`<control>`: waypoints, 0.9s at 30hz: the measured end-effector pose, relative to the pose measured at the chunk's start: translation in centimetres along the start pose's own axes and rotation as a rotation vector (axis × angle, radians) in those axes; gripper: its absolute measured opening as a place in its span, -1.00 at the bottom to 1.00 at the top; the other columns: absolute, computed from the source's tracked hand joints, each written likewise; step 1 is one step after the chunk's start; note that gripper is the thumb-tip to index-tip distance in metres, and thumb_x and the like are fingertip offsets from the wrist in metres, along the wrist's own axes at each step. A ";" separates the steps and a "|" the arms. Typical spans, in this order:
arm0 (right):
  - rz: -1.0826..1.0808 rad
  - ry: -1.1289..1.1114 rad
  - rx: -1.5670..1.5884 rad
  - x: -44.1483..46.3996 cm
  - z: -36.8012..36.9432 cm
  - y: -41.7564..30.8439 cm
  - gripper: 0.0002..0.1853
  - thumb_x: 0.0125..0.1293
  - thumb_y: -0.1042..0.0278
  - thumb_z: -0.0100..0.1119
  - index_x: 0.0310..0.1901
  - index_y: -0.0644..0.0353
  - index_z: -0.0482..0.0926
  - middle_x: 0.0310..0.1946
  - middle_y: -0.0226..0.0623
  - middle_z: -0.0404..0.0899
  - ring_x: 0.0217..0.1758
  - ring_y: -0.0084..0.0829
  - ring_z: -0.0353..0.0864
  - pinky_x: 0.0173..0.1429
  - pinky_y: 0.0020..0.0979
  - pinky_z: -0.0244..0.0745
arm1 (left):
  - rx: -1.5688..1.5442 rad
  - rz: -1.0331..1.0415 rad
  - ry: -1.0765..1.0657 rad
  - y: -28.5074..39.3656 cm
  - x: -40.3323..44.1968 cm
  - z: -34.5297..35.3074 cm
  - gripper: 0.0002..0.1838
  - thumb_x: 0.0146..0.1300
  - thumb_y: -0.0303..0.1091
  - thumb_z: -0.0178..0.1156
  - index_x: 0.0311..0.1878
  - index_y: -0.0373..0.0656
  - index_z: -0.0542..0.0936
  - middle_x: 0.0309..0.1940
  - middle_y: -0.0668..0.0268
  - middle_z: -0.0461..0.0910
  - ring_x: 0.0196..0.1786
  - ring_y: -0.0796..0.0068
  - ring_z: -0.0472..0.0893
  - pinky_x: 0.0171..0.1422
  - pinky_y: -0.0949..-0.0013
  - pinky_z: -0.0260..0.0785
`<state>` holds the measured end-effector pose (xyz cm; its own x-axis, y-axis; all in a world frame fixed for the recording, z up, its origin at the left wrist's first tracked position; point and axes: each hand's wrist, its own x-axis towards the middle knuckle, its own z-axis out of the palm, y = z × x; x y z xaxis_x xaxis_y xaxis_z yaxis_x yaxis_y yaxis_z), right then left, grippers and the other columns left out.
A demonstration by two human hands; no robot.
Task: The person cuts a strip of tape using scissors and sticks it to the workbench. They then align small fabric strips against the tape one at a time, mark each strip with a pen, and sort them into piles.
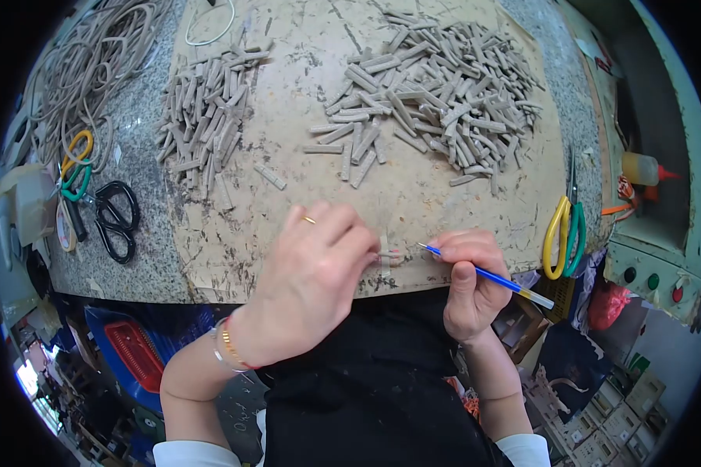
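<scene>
My right hand [475, 282] grips a blue pen-like tool [494, 278], its thin tip pointing left over the board's front edge. Bent over the board, my left hand [319, 257] has its fingers curled and fingertips near a small grey piece [387, 254]; whether it pinches that piece is hard to make out. One short grey strip [270, 177] lies alone above my left hand. Farther back are a large pile of grey strips [452, 93] on the right and a smaller pile [209, 117] on the left.
Yellow-and-green-handled scissors [564, 237] lie at the right edge. Black-handled scissors [118, 222] and another yellow-and-green pair [76, 165] lie left, below coiled grey cord [93, 70]. A green machine frame [662, 257] with buttons stands right. A bottle [640, 168] is beside it.
</scene>
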<state>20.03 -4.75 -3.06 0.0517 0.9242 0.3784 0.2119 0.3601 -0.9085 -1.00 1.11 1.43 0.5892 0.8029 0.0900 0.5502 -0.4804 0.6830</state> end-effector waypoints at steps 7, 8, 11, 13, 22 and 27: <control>-0.018 -0.096 -0.130 0.9 0.8 -0.3 -0.91 0.41 0.51 0.25 -0.12 0.32 0.61 -0.22 -0.11 0.69 -0.17 -0.20 0.68 -0.07 -0.33 0.58 | -0.080 -0.074 0.186 -0.9 -0.1 1.9 -0.82 0.02 -0.57 0.43 -0.31 -0.17 0.65 -0.32 0.27 0.48 -0.20 0.24 0.50 -0.04 0.25 0.29; -0.020 -0.105 -0.146 0.9 1.0 -0.3 -0.91 0.40 0.51 0.26 -0.12 0.31 0.61 -0.22 -0.12 0.69 -0.18 -0.20 0.69 -0.08 -0.33 0.58 | -0.074 -0.072 0.178 -0.9 -0.2 1.9 -0.82 0.02 -0.57 0.43 -0.30 -0.17 0.65 -0.32 0.27 0.48 -0.19 0.25 0.50 -0.04 0.25 0.30; -0.050 -0.152 -0.189 0.8 1.1 -0.4 -0.91 0.37 0.50 0.30 -0.15 0.29 0.62 -0.23 -0.15 0.69 -0.22 -0.20 0.69 -0.13 -0.32 0.58 | -0.053 -0.058 0.164 -0.6 -0.7 1.8 -0.81 0.02 -0.57 0.43 -0.29 -0.17 0.65 -0.30 0.28 0.48 -0.19 0.25 0.50 -0.05 0.26 0.30; -0.064 -0.156 -0.190 0.7 1.2 -0.3 -0.91 0.35 0.50 0.32 -0.16 0.27 0.63 -0.25 -0.16 0.69 -0.23 -0.20 0.69 -0.14 -0.32 0.56 | -0.033 -0.043 0.165 -0.6 -1.0 1.9 -0.81 0.01 -0.57 0.43 -0.28 -0.17 0.66 -0.30 0.28 0.48 -0.19 0.25 0.50 -0.05 0.26 0.30; -0.156 -0.216 -0.266 0.8 1.2 0.0 -0.88 0.30 0.50 0.36 -0.19 0.28 0.61 -0.30 -0.15 0.66 -0.24 -0.18 0.68 -0.15 -0.28 0.53 | -0.070 -0.048 0.226 -1.1 -1.9 2.4 -0.79 -0.03 -0.58 0.43 -0.29 -0.17 0.66 -0.30 0.28 0.50 -0.22 0.24 0.52 -0.06 0.23 0.35; -0.142 -0.231 -0.247 0.8 1.1 -0.1 -0.87 0.27 0.48 0.39 -0.21 0.24 0.62 -0.30 -0.20 0.66 -0.22 -0.20 0.69 -0.10 -0.26 0.52 | -0.059 -0.037 0.238 -1.2 -1.7 2.6 -0.81 -0.03 -0.57 0.43 -0.31 -0.17 0.65 -0.31 0.28 0.50 -0.21 0.25 0.53 -0.05 0.23 0.34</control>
<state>19.02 -3.88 -2.84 -0.2111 0.8816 0.4221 0.4319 0.4715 -0.7689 -1.13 -0.62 -1.40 0.4099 0.8833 0.2275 0.5293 -0.4335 0.7293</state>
